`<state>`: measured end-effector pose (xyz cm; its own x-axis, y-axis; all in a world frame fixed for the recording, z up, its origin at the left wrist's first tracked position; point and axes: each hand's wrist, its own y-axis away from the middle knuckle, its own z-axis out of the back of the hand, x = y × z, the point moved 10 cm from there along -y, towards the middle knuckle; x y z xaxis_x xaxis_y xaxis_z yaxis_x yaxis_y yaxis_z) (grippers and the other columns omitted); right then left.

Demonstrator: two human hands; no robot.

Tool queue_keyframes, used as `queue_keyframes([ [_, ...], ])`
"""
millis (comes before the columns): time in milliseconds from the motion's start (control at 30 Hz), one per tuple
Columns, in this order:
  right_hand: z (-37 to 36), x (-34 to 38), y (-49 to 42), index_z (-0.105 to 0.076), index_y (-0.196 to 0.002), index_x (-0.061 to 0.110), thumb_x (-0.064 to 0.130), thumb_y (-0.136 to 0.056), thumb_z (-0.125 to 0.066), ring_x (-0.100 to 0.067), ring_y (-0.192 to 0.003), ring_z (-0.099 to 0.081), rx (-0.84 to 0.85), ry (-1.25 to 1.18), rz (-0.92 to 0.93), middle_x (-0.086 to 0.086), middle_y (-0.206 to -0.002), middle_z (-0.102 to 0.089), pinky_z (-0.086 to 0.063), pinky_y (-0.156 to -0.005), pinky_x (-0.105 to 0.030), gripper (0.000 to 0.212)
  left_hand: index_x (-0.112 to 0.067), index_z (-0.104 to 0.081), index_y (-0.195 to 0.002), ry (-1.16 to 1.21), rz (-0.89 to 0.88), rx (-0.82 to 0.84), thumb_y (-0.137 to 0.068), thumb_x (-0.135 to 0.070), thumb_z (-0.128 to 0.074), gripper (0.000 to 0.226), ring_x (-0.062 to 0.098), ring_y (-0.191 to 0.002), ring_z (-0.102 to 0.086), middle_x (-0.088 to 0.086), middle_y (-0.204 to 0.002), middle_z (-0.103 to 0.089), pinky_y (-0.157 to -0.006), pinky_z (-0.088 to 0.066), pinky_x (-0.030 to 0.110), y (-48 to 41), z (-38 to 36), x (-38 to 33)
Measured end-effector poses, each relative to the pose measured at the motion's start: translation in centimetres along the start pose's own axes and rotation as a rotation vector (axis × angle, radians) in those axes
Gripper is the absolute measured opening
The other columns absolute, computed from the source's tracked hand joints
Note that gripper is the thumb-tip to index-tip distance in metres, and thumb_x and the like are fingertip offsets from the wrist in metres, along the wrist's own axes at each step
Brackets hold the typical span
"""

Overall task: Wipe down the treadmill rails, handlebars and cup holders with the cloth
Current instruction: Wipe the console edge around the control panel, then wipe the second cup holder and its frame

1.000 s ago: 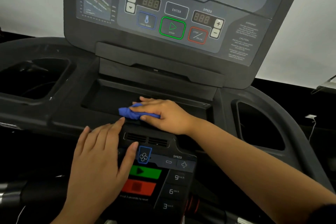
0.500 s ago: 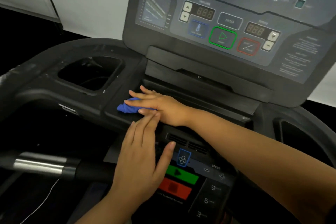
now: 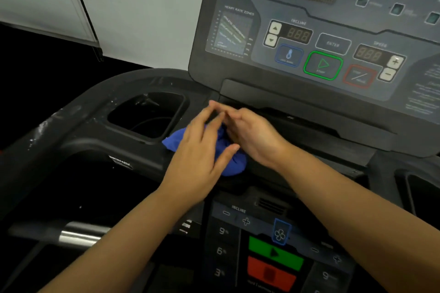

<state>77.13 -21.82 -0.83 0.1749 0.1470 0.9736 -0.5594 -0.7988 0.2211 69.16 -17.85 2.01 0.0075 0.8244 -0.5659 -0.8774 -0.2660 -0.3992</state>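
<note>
Two bare hands, left hand and right hand, lie open-fingered on the bunched blue cloth beside the black plastic cup holder mid-frame.

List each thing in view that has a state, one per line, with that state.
blue cloth: bunched, on the console ledge under both hands
left hand: flat, fingers spread on the cloth
right hand: on the cloth, grip unclear
left cup holder: open, dusty rim
incline display: showing 888
speed display: showing 888

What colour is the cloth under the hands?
Bright blue. The cloth shows in the head view, bunched beneath both hands.
</note>
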Motion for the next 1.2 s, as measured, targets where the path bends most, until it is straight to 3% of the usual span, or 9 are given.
queue_keyframes([
  [133,4.9,-0.4,5.5,-0.035,-0.143,0.026,0.029,-0.094,-0.051,-0.008,-0.137,-0.032,-0.182,0.797,-0.018,0.007,-0.147,-0.036,-0.022,-0.113,-0.023,0.052,-0.042,-0.031,-0.142,-0.366,-0.143,0.386,-0.080,-0.072,-0.017,0.070,0.024,-0.146,-0.002,-0.009,-0.158,-0.013,-0.114,-0.004,0.059,-0.9,-4.5,1.3],
  [233,4.0,-1.0,11.5,-0.033,-0.142,0.035,0.052,-0.086,-0.049,0.008,-0.128,-0.034,-0.287,0.942,0.072,0.021,-0.138,-0.038,-0.025,-0.104,-0.008,0.060,-0.048,-0.037,-0.136,-0.346,-0.120,0.423,-0.077,-0.076,-0.020,0.068,0.019,-0.145,-0.010,-0.014,-0.147,-0.036,-0.113,-0.004,0.056,-0.4,-4.6,2.4],
  [367,1.9,-1.8,13.9,-0.053,-0.126,0.038,0.059,-0.087,-0.036,0.002,-0.126,-0.041,-0.346,1.175,0.254,0.016,-0.138,-0.047,-0.040,-0.096,-0.025,0.047,-0.045,-0.048,-0.129,-0.301,-0.156,0.295,-0.081,-0.071,-0.037,0.056,0.019,-0.135,-0.037,-0.016,-0.131,-0.053,-0.105,-0.036,0.048,0.9,-2.8,3.4],
  [533,1.3,-1.7,13.3,-0.061,-0.117,0.035,0.051,-0.092,-0.033,-0.001,-0.122,-0.045,-0.352,1.217,0.289,0.014,-0.126,-0.059,-0.041,-0.092,-0.025,0.041,-0.028,-0.053,-0.130,-0.254,-0.146,0.087,-0.087,-0.053,-0.047,0.051,0.015,-0.124,-0.048,-0.005,-0.133,-0.054,-0.105,-0.037,0.034,2.9,-0.2,4.8],
  [700,-1.9,-1.4,12.5,-0.052,-0.131,0.032,0.050,-0.092,-0.033,-0.008,-0.131,-0.043,-0.190,1.396,0.416,0.010,-0.137,-0.052,-0.037,-0.104,-0.026,0.047,-0.022,-0.051,-0.133,-0.280,0.103,-0.034,-0.088,-0.051,-0.040,0.054,0.020,-0.122,-0.051,-0.001,-0.129,-0.057,-0.105,-0.033,0.027,2.9,2.7,8.2],
  [833,-3.7,-2.3,11.7,-0.050,-0.134,0.031,0.053,-0.090,-0.034,-0.014,-0.129,-0.047,-0.102,1.508,0.472,0.005,-0.137,-0.053,-0.038,-0.103,-0.037,0.052,-0.035,-0.034,-0.142,-0.230,0.045,0.195,-0.090,-0.061,-0.030,0.058,0.009,-0.138,-0.027,-0.010,-0.145,-0.040,-0.114,-0.010,0.022,1.6,1.6,10.0],
  [933,-3.6,-2.2,11.5,-0.054,-0.131,0.033,0.056,-0.086,-0.035,-0.011,-0.120,-0.056,-0.079,1.500,0.427,0.008,-0.128,-0.061,-0.049,-0.093,-0.035,0.054,-0.037,-0.029,-0.143,-0.245,-0.054,0.334,-0.092,-0.063,-0.024,0.057,0.006,-0.141,-0.022,-0.014,-0.146,-0.036,-0.117,-0.017,0.031,0.5,1.2,11.0],
  [1067,-4.1,-2.0,11.0,-0.057,-0.127,0.033,0.058,-0.085,-0.035,-0.009,-0.110,-0.062,-0.053,1.499,0.419,0.012,-0.116,-0.067,-0.052,-0.086,-0.031,0.053,-0.038,-0.026,-0.144,-0.290,-0.121,0.507,-0.092,-0.059,-0.024,0.056,0.000,-0.142,-0.012,-0.021,-0.147,-0.027,-0.115,-0.015,0.025,-1.3,0.5,11.6],
  [1200,-6.0,-2.2,9.9,-0.059,-0.125,0.033,0.059,-0.084,-0.035,-0.011,-0.111,-0.062,0.013,1.519,0.459,0.009,-0.117,-0.067,-0.053,-0.086,-0.034,0.054,-0.033,-0.022,-0.146,-0.307,-0.119,0.573,-0.094,-0.052,-0.029,0.056,0.008,-0.144,-0.013,-0.011,-0.152,-0.024,-0.116,-0.018,0.030,-4.8,-0.8,12.0],
])
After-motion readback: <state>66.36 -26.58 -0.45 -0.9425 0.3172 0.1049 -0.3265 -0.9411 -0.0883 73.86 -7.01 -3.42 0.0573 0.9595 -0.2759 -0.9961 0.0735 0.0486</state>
